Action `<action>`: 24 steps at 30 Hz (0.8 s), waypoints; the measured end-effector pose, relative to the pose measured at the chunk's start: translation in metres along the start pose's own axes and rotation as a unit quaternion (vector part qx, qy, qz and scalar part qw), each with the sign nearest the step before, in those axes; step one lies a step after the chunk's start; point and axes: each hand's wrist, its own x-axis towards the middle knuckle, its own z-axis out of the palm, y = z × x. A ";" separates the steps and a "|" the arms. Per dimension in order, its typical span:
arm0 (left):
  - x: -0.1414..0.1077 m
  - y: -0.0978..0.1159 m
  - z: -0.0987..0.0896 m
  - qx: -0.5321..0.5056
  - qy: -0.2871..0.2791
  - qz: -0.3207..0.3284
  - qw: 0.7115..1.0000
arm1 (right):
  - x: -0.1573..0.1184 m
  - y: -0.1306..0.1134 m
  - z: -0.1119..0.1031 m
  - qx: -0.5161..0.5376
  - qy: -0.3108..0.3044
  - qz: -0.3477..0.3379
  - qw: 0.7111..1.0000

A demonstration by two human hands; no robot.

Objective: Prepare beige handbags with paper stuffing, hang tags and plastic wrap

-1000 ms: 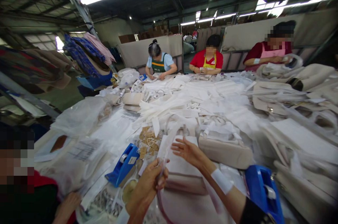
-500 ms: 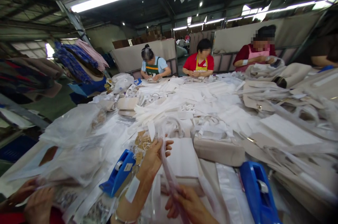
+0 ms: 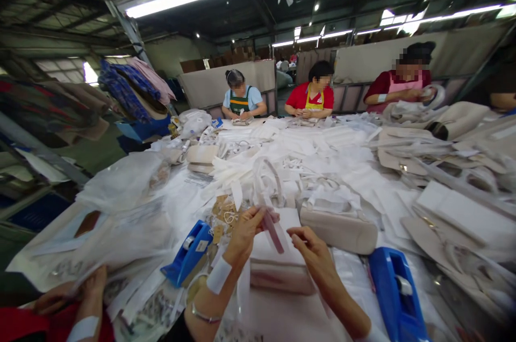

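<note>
I see the clear-covered strap (image 3: 276, 237) up over the pale bag (image 3: 282, 278), with its end hanging down. The left hand (image 3: 242, 234) grips it between thumb and fingers. The right hand (image 3: 316, 256) is just beside it, fingers bent and loose, holding nothing that I can see. 1 blue tape holder (image 3: 187, 256) is left of the bag, near some brown tags (image 3: 223, 210); 1 more blue one (image 3: 397, 291) is on the right. Past the white pile (image 3: 282, 132) I see 3 people (image 3: 310, 95).
</note>
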 end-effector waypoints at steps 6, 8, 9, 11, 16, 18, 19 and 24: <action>-0.008 0.008 0.013 -0.016 0.041 0.065 0.997 | 0.002 0.018 -0.007 0.192 -0.139 0.320 0.917; -0.016 0.005 0.021 -0.018 0.030 0.047 0.998 | 0.017 0.021 -0.004 0.202 -0.154 0.334 0.908; -0.020 0.004 0.024 -0.018 0.024 0.036 0.999 | 0.025 0.020 -0.003 0.178 -0.144 0.305 0.924; -0.025 0.002 0.027 -0.021 0.021 0.020 0.999 | 0.039 0.016 -0.002 0.104 -0.119 0.232 0.960; -0.023 0.004 0.020 -0.055 0.028 -0.026 0.998 | 0.046 -0.008 -0.001 -0.029 -0.119 0.099 0.988; -0.020 0.005 0.018 -0.068 0.027 -0.049 0.996 | 0.042 -0.017 -0.002 -0.162 -0.124 -0.027 0.979; -0.020 0.006 0.017 -0.074 0.026 -0.058 0.995 | 0.040 -0.022 -0.003 -0.244 -0.127 -0.097 0.957; -0.021 0.010 0.020 -0.090 -0.004 -0.109 0.990 | 0.034 -0.040 -0.004 -0.487 -0.134 -0.273 0.819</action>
